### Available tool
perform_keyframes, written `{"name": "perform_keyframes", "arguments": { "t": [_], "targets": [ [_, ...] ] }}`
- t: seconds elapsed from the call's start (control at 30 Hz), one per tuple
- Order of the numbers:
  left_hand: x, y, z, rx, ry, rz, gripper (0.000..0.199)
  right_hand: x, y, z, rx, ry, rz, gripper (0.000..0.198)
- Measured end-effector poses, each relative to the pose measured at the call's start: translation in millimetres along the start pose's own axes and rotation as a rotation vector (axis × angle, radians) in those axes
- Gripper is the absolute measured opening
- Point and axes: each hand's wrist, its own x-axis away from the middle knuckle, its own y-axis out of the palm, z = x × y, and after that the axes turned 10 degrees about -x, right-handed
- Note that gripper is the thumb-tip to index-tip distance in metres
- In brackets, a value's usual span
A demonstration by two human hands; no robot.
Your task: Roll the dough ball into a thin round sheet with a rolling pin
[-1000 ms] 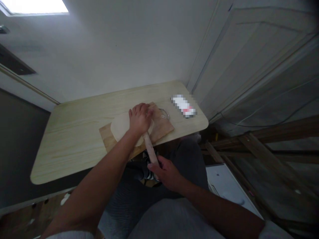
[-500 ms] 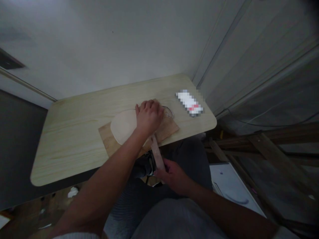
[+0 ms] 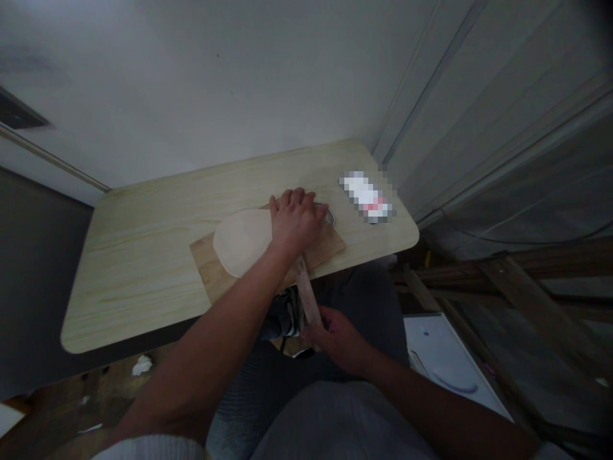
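A thin wooden board (image 3: 204,262) lies at the table's front edge. On it rests a cream-coloured, rounded flat piece (image 3: 242,239). My left hand (image 3: 297,220) lies palm down over the right part of the board, beside the cream piece, fingers somewhat spread; what is under the palm is hidden. A curved metal rim or handle (image 3: 331,218) shows to its right. Below the table edge, my right hand (image 3: 338,335) is closed around the lower end of a flat, pale wooden strip (image 3: 309,297). The strip slants up, and its top end disappears beneath my left hand.
The light wood-grain table (image 3: 138,255) stands against a pale wall. A blurred-out phone-like object (image 3: 366,197) lies on its right side. Wooden beams (image 3: 527,287) and a white panel (image 3: 450,351) are low on the right. Bits of white litter (image 3: 142,365) are on the floor.
My left hand has shifted slightly right and its fingers look a little more spread. The right hand and the strip have moved slightly right.
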Motion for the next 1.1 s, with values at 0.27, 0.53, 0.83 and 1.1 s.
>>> {"name": "perform_keyframes", "arguments": {
  "t": [0.27, 0.53, 0.83, 1.1],
  "targets": [
    [-0.6, 1.6, 6.7, -0.049, 0.019, 0.008, 0.050, 1.5, 1.1, -2.3, -0.072, -0.001, -0.011, 0.024],
    [-5.1, -2.6, 16.8, -0.040, 0.016, -0.032, 0.053, 2.8, 0.6, -1.9, -0.051, -0.022, 0.013, 0.025],
    [-9.0, -3.4, 20.7, 0.034, 0.004, -0.017, 0.057, 2.5, -1.0, 5.8, -0.060, -0.026, 0.045, 0.029],
    [-13.2, -2.0, 26.0, 0.082, 0.009, -0.055, 0.053, 2.6, -0.7, 4.6, -0.049, -0.013, 0.059, 0.030]
  ]
}}
